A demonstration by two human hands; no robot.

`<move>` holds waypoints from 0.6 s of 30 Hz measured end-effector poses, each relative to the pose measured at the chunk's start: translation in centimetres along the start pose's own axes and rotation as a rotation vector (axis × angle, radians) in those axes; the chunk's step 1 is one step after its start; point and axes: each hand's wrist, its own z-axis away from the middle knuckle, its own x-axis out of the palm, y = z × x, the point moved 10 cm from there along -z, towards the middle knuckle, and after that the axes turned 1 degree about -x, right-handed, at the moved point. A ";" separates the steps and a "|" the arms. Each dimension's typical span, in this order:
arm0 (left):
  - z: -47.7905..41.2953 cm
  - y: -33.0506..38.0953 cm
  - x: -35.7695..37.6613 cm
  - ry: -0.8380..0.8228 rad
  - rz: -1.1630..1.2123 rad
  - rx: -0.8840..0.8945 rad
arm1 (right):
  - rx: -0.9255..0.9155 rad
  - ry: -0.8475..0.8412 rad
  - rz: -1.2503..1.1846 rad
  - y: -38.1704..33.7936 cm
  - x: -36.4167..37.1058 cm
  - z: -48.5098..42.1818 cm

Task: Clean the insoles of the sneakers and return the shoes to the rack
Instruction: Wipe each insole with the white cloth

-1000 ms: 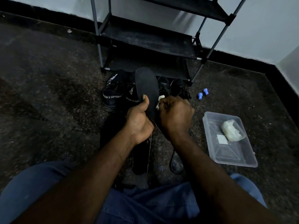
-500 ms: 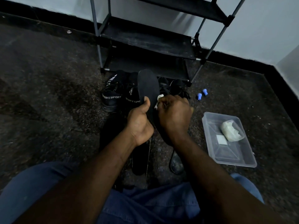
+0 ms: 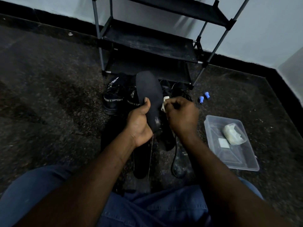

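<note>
1. Nearby, at the bottom of the frame, the person's lap (image 3: 147,210) in blue trousers. They sit low on the dark speckled floor (image 3: 49,112), probably to keep the work within arm's reach.
2. Lower centre, just past the lap, loose insoles (image 3: 141,161) lie flat on the floor. I cannot tell whether they are cleaned or waiting.
3. Centre: the left hand (image 3: 139,123) grips the heel end of a black insole (image 3: 150,90), thumb pressed on its face. The toe points up-frame and the face is turned toward the viewer, which I judge is to present it for wiping.
4. Centre right: the right hand (image 3: 182,117) has its fingers curled round a small whitish wipe (image 3: 164,104), which touches the held insole's right edge. The step in hand looks like wiping.
5. Right of the frame: a clear plastic tub (image 3: 246,161) on the floor holds a whitish wad (image 3: 232,133) and a small white square (image 3: 223,142). These are likely supplies, parked on the wiping hand's side.
6. Behind the hands: 2 black sneakers (image 3: 113,100) stand heel-on to the camera. The left heel band reads "SPORT SPORT"; its neighbour reads "SPORT", with the rest hidden. A second dark pair (image 3: 178,89) shows right of the insole, with no writing legible.
7. Further right: 2 small blue pieces (image 3: 204,96) on the floor, which I cannot identify.
8. Top of the frame: the black rack (image 3: 147,41) with grey poles stands against a pale wall. The sneakers sit at its foot, not yet returned.
</note>
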 end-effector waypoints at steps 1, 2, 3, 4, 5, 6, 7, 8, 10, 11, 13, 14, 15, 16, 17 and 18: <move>-0.1 0.2 -0.2 0.004 -0.015 0.007 | 0.082 -0.043 -0.160 1.0 0.1 -0.3; -0.1 0.4 -0.4 0.009 -0.025 0.012 | 0.144 -0.064 -0.292 1.8 0.1 -0.4; -0.2 0.5 -0.5 0.010 -0.029 0.015 | 0.192 -0.072 -0.385 2.5 -0.1 -0.5; -0.1 0.4 -0.6 0.015 -0.029 0.012 | 0.237 -0.087 -0.463 3.3 -0.1 -0.4; -0.2 0.3 -0.8 0.027 -0.035 0.013 | 0.285 -0.115 -0.535 3.9 0.2 -0.1; -0.3 0.2 -1.0 0.039 -0.037 0.011 | 0.335 -0.156 -0.604 4.5 0.6 0.3; -0.4 0.2 -1.1 0.051 -0.041 0.011 | 0.371 -0.207 -0.660 4.7 1.1 0.8; -0.3 0.2 -1.3 0.069 -0.043 0.013 | 0.389 -0.256 -0.701 4.8 1.4 1.2; -0.4 0.4 -1.7 0.103 -0.056 0.024 | 0.393 -0.348 -0.752 4.4 2.1 2.2; -0.4 0.4 -1.9 0.117 -0.065 0.026 | 0.384 -0.380 -0.740 4.2 2.3 2.7; -0.4 0.4 -2.1 0.134 -0.078 0.033 | 0.310 -0.427 -0.649 3.5 2.6 3.2; -0.5 0.4 -2.1 0.137 -0.088 0.035 | 0.267 -0.446 -0.613 3.3 2.9 3.4; -0.5 0.5 -2.1 0.129 -0.097 0.033 | 0.237 -0.461 -0.593 3.0 3.2 3.6; -0.5 0.5 -1.9 0.110 -0.097 0.022 | 0.223 -0.462 -0.585 2.9 3.5 3.8; -0.4 0.5 -1.6 0.077 -0.089 0.007 | 0.224 -0.447 -0.581 3.0 3.6 3.9; -0.3 0.4 -1.3 0.048 -0.084 -0.010 | 0.234 -0.415 -0.584 3.2 3.7 3.9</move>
